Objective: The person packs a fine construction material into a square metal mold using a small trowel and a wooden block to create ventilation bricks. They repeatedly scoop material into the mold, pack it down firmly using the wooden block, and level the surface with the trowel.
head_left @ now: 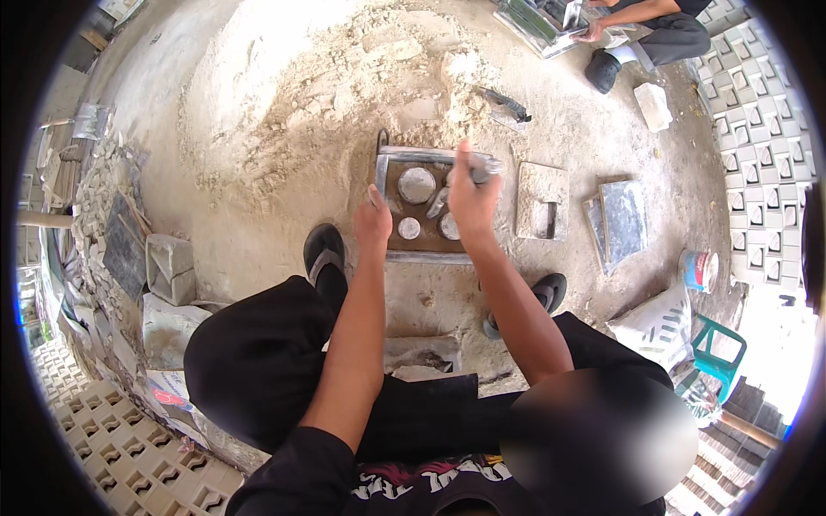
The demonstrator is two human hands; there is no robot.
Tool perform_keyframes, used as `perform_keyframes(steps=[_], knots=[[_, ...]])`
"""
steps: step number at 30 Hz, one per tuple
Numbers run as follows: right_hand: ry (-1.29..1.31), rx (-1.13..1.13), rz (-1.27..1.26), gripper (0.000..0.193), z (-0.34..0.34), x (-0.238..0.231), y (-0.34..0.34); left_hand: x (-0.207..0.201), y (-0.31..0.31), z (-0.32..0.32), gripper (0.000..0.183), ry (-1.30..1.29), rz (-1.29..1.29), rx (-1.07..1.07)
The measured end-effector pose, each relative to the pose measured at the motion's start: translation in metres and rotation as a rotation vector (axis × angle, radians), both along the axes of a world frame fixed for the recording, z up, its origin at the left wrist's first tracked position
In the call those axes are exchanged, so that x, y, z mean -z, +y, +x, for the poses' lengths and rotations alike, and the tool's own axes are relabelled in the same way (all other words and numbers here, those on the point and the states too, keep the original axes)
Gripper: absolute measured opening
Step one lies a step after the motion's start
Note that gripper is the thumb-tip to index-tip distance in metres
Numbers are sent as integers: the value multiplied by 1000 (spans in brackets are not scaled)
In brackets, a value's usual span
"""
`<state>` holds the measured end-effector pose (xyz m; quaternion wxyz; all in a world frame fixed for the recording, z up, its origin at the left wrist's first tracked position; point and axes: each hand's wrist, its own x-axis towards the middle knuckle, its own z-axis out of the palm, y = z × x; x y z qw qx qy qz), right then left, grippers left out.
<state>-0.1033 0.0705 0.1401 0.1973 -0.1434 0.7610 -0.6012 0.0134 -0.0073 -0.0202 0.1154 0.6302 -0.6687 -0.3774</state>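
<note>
You have a rectangular frame (428, 257) before you on the ground (267, 232).
Your right hand (472, 206) has its grip clamped on a blurred grey object (487, 168) above the frame's right side; your left hand (373, 222) is at the left edge, and whether its grip is clamped there cannot be told. Inside, pale round discs (417, 185) show amid brown material (428, 229); a slab (541, 182) lies to the right.

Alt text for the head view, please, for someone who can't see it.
A person's left hand is at the left edge of a rectangular frame with pale discs inside; the right hand grips a blurred grey object. Loose pale material lies beyond, and a co-worker is at upper right.
</note>
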Motion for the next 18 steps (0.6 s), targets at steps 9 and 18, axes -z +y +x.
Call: perform_keyframes(steps=[9, 18], knots=[[-94, 90, -154, 51, 6, -18, 18, 9, -3, 5, 75, -22, -5, 7], [17, -16, -280, 47, -9, 4, 13, 6, -2, 3, 75, 37, -13, 14]])
